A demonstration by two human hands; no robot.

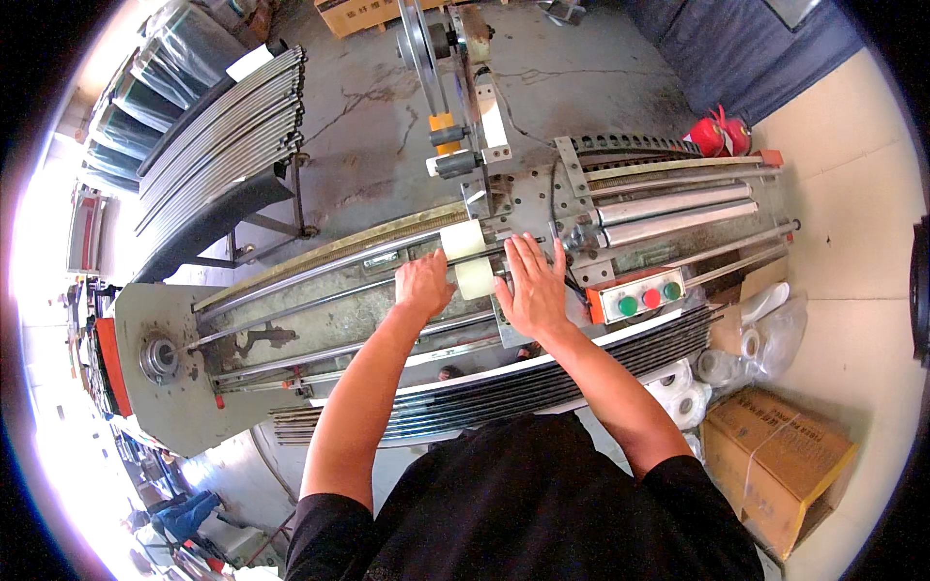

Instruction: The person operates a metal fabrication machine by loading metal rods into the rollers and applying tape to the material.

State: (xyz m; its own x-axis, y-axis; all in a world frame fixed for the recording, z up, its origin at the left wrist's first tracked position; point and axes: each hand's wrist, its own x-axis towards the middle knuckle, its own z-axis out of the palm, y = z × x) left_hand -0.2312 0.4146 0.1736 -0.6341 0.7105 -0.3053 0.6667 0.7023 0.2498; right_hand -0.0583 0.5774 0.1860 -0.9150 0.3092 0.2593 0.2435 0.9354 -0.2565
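Note:
A long dark rod runs across the machine, from a round metal chuck at the left end to the white block in the middle. My left hand is closed around the rod, just left of that white plastic block. On the block's other side, my right hand lies flat with fingers stretched out and close together. Its palm seems to rest over the rod, and its thumb side is next to the block. What lies beneath this palm is hidden.
A control box with green and red buttons sits right of my hands. Several black rods lie along the near edge. A rack of tubes stands at far left, a cardboard box at near right, red extinguishers at far right.

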